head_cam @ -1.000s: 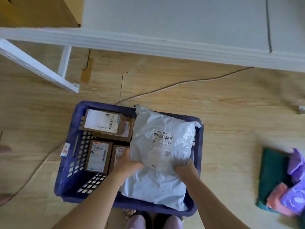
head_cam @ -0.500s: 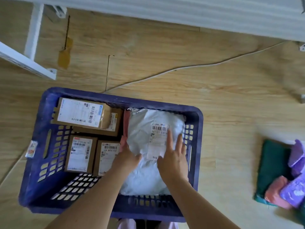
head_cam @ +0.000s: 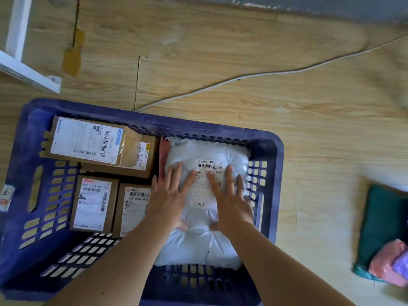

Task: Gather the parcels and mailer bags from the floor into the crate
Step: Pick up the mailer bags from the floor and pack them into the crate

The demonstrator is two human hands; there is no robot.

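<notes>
Pressing the puffy, crinkly pale mailer bag [head_cam: 199, 246] flat in the right half of the slotted blue plastic crate [head_cam: 154, 122]: left hand [head_cam: 170, 195] and right hand [head_cam: 231, 202] lie on it with fingers spread, gripping nothing. Three stiff cardboard parcels [head_cam: 93, 204] sit to its left. Green, pink and purple soft bags [head_cam: 384, 217] are not yet gathered from the wood floor [head_cam: 220, 51], so likely over halfway.

A white mailer bag [head_cam: 198, 246] with a barcode label lies flat in the right half of the blue slatted crate [head_cam: 220, 129], brown labelled boxes [head_cam: 93, 204] fill its left half, and a green bag [head_cam: 384, 221] and a pink bag [head_cam: 386, 266] lie overlapping on the floor, well to its right.
</notes>
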